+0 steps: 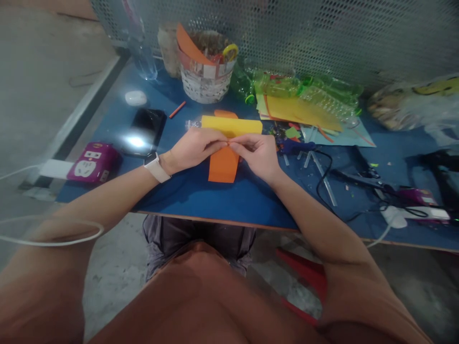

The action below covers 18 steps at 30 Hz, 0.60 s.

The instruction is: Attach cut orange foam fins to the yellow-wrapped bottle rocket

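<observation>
In front of me lies a plastic bottle wrapped in yellow paper (233, 125), its clear neck pointing left. An orange paper strip (222, 167) crosses it, one end showing behind the yellow wrap and the other reaching toward me. Above this strip, the fingertips of my left hand (201, 147) and my right hand (258, 154) meet in a pinch. A tiny orange bit shows between them; its shape is mostly hidden by the fingers. A pale-banded watch is on my left wrist.
Left on the blue table (186, 200) are a phone (147, 129), white mouse (136, 98) and purple power socket (93, 162). A woven basket (208, 81), green plastic bottles (279, 83) and yellow paper sheets (297, 112) stand behind. A blue glue gun (292, 145), clear sticks and cables lie right.
</observation>
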### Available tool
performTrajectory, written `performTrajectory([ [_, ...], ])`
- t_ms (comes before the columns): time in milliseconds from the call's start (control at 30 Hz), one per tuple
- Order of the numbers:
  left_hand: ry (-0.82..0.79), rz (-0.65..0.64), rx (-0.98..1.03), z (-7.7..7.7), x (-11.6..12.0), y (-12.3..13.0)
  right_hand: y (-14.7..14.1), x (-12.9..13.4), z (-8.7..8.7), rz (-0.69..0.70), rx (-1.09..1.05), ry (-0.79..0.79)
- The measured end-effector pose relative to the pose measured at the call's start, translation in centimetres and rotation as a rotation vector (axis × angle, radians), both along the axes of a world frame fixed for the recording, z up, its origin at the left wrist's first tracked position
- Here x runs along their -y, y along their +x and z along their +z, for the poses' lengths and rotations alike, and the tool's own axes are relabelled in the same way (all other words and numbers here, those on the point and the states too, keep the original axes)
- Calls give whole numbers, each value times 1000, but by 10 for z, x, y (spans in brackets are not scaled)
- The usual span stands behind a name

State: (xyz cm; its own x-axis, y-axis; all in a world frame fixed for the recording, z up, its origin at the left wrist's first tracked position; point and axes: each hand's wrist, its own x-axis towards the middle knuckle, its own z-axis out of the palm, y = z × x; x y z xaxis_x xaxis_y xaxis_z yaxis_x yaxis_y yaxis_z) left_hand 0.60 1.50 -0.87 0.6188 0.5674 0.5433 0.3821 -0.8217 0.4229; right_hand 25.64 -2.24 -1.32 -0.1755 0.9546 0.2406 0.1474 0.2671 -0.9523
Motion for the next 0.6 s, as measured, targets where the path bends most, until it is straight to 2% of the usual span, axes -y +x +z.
performTrajectory([
  [600, -2, -32, -24, -2, -5, -2, 0, -2, 4, 13, 26, -16],
])
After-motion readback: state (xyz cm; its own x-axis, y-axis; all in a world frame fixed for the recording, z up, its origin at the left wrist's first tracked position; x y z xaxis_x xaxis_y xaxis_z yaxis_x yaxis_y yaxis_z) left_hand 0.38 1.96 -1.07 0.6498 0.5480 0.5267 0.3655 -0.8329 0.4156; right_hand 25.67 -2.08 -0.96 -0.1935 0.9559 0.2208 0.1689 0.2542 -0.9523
